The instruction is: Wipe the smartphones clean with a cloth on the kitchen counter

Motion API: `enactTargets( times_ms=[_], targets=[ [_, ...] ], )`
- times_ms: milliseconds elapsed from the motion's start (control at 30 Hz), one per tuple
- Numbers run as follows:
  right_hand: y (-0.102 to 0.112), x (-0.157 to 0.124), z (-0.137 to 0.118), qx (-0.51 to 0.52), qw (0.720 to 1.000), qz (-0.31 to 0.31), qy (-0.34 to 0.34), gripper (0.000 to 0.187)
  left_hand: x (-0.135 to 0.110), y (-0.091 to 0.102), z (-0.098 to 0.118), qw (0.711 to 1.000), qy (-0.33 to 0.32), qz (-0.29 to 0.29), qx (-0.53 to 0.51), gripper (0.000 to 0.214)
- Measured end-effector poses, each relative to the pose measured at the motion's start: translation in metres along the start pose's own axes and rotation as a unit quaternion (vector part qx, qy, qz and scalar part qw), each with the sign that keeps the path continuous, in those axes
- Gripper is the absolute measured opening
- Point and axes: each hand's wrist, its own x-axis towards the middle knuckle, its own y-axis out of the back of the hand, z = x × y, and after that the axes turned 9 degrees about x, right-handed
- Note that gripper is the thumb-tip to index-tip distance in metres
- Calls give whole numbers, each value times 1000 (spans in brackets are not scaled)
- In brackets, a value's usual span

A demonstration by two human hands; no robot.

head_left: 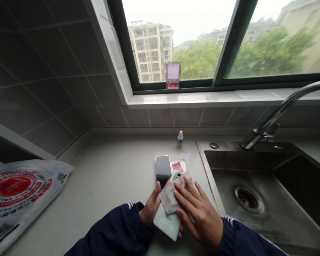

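Over counter (114, 170), white phone (167, 223) between hands (202, 213)

Dark navy sleeves (109, 231) with white stripes (130, 205) and gathered cuffs (140, 217)

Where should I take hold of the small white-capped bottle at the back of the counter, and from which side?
Probably pinch the body of the bottle below its white cap, coming from its front left. It stands upright and narrow, so opposite sides suit a thumb-and-finger grip; the tiled wall lies behind and the sink to its right.
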Motion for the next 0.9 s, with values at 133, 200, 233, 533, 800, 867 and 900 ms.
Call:
enactTargets(
  times_ms=[133,200,233,533,800,867,900],
  targets=[
    [1,1,1,0,1000,9,2,50,0,0,0,1000,5,0,-2,90],
    [1,1,1,-6,1000,11,4,48,1,0,1,1000,4,0,-1,91],
    [1,1,1,-10,1000,10,5,47,1,0,1,1000,5,1,1,91],
    [2,2,0,-14,1000,15,8,42,1,-2,1,1000,6,18,18,93],
    [3,2,-1,-21,1000,7,1,40,1,1,-1,999,-3,1,35,91],
    [3,1,-1,-19,1000,3,2,42,0,1,-1,1000,-9,-2,28,89],
    [2,1,-1,-19,1000,2,3,43,0,1,-1,1000,-13,-1,24,86]
  ],
)
